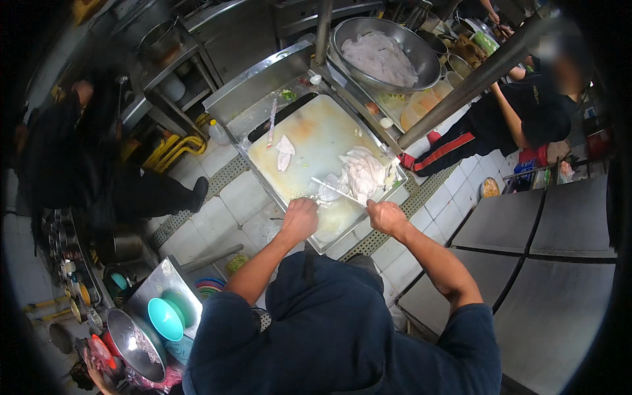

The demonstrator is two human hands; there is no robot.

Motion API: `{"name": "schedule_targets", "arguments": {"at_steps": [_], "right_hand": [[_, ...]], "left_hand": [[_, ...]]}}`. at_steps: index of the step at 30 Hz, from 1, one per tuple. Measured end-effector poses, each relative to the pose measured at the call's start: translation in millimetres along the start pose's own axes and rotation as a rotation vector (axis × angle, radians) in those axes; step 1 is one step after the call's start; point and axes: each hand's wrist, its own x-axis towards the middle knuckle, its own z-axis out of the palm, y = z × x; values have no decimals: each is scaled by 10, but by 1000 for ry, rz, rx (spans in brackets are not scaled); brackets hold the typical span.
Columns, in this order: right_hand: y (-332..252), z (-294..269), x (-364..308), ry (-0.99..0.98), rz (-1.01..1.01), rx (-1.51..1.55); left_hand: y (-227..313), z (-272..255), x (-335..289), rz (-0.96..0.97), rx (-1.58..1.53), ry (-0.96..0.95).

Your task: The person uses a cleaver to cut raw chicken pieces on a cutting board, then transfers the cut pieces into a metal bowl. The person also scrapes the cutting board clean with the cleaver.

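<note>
My right hand (388, 218) is closed round the handle of a knife (334, 189). Its narrow blade points up and left over the cutting board (309, 141). Just beyond the blade lies a heap of pale, raw meat or fish pieces (363, 174); a thin, translucent piece (329, 189) is beside it. At the board's near edge my left hand (301, 217) has its fingers curled in; whatever they may hold is hidden. Farther left on the board rest two small pale slices (284, 153). A slim, light-coloured long tool (272, 123) with red marks lies near the board's left edge.
A large steel bowl (385, 52) of pale raw pieces stands beyond the board, near a slanting metal post (454, 89). Co-workers stand at right (520, 112) and left (85, 164). Turquoise bowls (166, 318) sit at lower left; steel counters (559, 309) fill the lower right.
</note>
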Motion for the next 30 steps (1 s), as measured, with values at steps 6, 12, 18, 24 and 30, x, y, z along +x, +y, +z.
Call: {"name": "schedule_targets", "arguments": {"at_steps": [6,12,18,24,30], "right_hand": [[-182,75,-122,35,0,122],[-544,53,150,230,116,291],[-286,418,-315,126,225,231],[-152,300,-1235,56,270,257],[-478,617,-597,136,190,466]], "left_hand": [[-8,-38,-139,-84,-81,83],[76,-70,241,40,-45,124],[20,-73,349,-4,83,-232],[-273,-81,197,50,-23,-99],[-674,-405,558,-326,58,161]]}}
